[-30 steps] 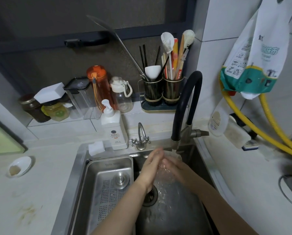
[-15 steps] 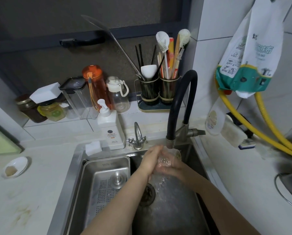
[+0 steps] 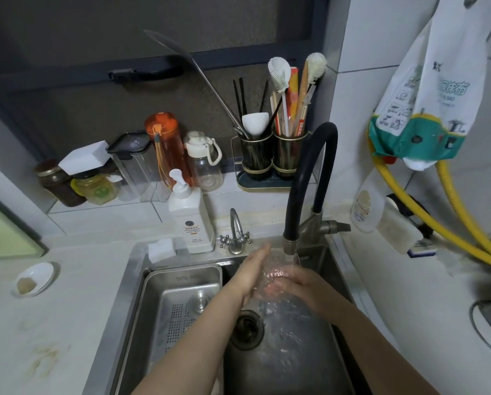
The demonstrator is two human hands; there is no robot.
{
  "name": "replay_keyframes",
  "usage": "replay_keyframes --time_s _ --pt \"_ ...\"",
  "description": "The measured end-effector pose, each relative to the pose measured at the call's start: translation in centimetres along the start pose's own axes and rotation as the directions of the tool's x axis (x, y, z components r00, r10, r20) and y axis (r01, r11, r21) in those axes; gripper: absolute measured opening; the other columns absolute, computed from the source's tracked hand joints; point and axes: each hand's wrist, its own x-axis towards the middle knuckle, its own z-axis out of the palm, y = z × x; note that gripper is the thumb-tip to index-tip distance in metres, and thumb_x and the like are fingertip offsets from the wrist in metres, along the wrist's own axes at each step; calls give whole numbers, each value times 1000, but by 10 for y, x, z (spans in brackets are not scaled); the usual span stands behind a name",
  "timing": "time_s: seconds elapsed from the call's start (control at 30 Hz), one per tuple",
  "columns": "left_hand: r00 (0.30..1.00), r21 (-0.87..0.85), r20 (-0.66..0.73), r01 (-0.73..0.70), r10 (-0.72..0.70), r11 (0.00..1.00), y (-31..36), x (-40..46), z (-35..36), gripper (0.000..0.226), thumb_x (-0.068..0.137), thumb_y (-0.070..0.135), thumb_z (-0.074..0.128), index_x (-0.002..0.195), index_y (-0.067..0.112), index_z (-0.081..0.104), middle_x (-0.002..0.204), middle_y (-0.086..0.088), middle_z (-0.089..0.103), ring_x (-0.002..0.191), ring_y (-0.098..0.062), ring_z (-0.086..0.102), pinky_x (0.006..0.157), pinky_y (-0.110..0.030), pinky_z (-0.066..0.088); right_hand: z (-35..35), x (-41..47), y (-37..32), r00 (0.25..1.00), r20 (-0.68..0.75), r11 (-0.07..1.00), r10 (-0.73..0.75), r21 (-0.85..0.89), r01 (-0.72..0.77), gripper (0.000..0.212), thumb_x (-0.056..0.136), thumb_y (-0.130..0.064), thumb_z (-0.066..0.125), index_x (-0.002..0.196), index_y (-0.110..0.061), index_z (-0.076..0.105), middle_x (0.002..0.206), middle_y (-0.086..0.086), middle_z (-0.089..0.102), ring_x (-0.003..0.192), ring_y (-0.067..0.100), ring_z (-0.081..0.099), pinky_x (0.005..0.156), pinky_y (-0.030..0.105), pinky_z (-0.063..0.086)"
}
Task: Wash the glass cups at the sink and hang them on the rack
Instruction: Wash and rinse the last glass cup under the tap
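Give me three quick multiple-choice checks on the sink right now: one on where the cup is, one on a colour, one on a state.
1. Where is the glass cup?
A. On the counter beside the soap dish
B. Between both hands, under the tap spout
C. In the steel drain tray

2. What colour is the tall water bottle on the ledge?
A. Orange
B. Blue
C. Green

3. What state is the tap in?
A. Off and dry
B. Running
C. Swung out over the counter

Answers:
1 B: the left hand and right hand hold the cup directly below the spout.
2 A: its body and cap are orange.
3 B: water splashes over the cup and the sink floor below it.
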Motion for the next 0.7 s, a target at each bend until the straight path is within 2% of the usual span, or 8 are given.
replay_keyframes --time_s 0.1,0.2,0.27,0.33,0.4,0.5,0.63,0.7 --pt "992 68 59 -117 113 991 -7 -13 1 64 81 63 57 137 39 39 131 9 50 118 -13 50 101 -38 39 2 3 2 990 -138 968 21 249 14 24 97 -16 47 114 -5 60 102 9 71 89 19 72 76 24 56" --pt "972 16 59 -228 226 974 -26 -20 3 70 80 55 64 139 49 28 135 9 46 120 -6 48 98 -27 34 3 12 -2 985 -145 932 96 362 -38 26 98 -10 44 110 5 61 90 11 73 79 17 73 67 22 57" --pt "963 40 17 -271 271 962 -31 -20 4 77 75 61 66 140 49 28 142 5 43 128 -12 44 100 -27 34 8 15 -5 973 -157 923 168 372 -99 29 99 -20 43 106 -4 66 96 10 73 89 18 72 78 29 57" --pt "973 -6 -55 -226 226 974 -25 -17 2 61 80 57 62 135 40 42 134 2 52 117 -11 53 90 -23 43 10 16 -6 988 -121 963 94 261 -60 27 98 -22 45 109 -12 68 109 10 70 104 22 67 95 41 51" --pt "990 -97 -43 -140 137 985 -18 -11 -3 46 82 53 62 121 28 58 117 -6 66 100 -18 66 79 -27 53 11 14 -6 999 17 973 46 224 -49 26 97 -18 47 111 -11 67 113 12 68 109 25 64 100 41 47" --pt "999 -170 44 25 -17 985 -15 -10 -4 67 72 60 68 125 20 57 111 -14 71 92 -29 71 73 -35 58 7 12 -2 983 131 957 131 242 -160 32 97 -26 48 115 -4 63 113 18 68 107 29 65 101 41 47" --pt "995 -159 67 -64 76 985 -31 -7 4 86 64 58 78 138 42 38 134 -6 58 109 -24 65 97 -46 50 0 14 4 981 -89 949 172 282 -140 34 99 -24 44 123 -5 57 124 19 62 107 26 63 101 47 47" --pt "992 -127 43 -113 119 985 -32 -8 7 92 59 61 80 139 42 39 134 -2 58 116 -21 61 104 -48 44 1 11 4 989 -72 949 126 300 -99 33 98 -31 44 123 -16 60 122 10 65 109 21 65 99 44 49"
